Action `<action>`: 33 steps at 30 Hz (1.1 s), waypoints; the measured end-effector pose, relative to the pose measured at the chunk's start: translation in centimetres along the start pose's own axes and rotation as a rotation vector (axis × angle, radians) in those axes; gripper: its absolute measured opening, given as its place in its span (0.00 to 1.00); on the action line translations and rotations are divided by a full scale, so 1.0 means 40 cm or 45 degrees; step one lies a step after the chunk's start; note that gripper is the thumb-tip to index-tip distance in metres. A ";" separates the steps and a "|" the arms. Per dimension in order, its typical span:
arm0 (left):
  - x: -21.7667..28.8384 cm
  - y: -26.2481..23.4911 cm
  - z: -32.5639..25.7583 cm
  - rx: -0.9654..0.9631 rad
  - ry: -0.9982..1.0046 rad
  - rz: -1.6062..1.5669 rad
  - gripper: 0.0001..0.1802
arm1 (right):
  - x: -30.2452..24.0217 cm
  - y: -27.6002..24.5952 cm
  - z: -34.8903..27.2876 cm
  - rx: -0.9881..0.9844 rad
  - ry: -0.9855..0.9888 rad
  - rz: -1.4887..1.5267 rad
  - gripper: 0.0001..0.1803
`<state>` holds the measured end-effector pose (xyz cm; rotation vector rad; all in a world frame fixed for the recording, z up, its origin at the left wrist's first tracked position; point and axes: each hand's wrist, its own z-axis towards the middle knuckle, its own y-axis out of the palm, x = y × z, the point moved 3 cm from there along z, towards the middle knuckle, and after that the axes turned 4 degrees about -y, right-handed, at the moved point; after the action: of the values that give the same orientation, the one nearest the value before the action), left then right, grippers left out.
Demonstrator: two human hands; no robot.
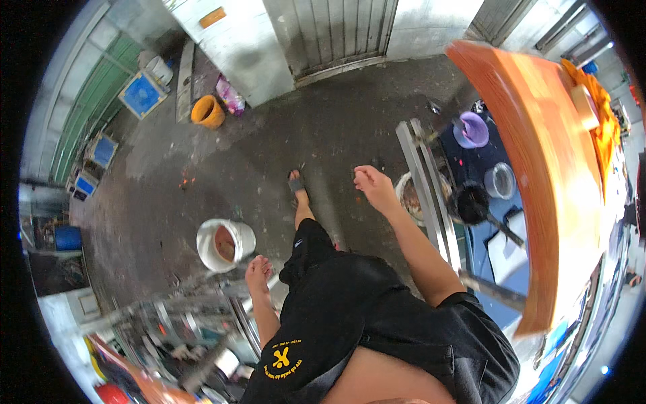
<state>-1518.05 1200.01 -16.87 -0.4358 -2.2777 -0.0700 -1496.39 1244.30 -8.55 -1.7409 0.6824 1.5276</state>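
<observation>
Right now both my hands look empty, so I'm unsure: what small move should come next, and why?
Probably lower the left hand to the white bucket: it hangs empty just beside the rim, while the right hand is out over the floor, holding nothing.

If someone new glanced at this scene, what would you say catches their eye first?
Most striking is the long orange board curving down the right side over a metal frame. On the stained concrete floor, a white bucket stands just above the empty left hand, while the empty right hand hangs near the frame.
</observation>
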 end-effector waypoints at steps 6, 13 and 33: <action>0.511 0.500 0.654 -0.225 -0.081 0.176 0.18 | 0.272 0.052 0.337 -0.065 -0.087 -0.566 0.15; 1.271 1.521 1.021 -0.858 0.316 1.047 0.22 | 0.375 0.100 0.190 0.390 1.480 -0.433 0.21; 1.224 3.105 1.248 -1.314 0.265 2.331 0.26 | 0.592 -1.057 1.314 1.522 1.494 0.355 0.17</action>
<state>-1542.65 1340.10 -26.04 -2.5741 -0.7388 -0.3041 -1491.76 1313.12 -27.32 -1.3562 1.9259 -0.1394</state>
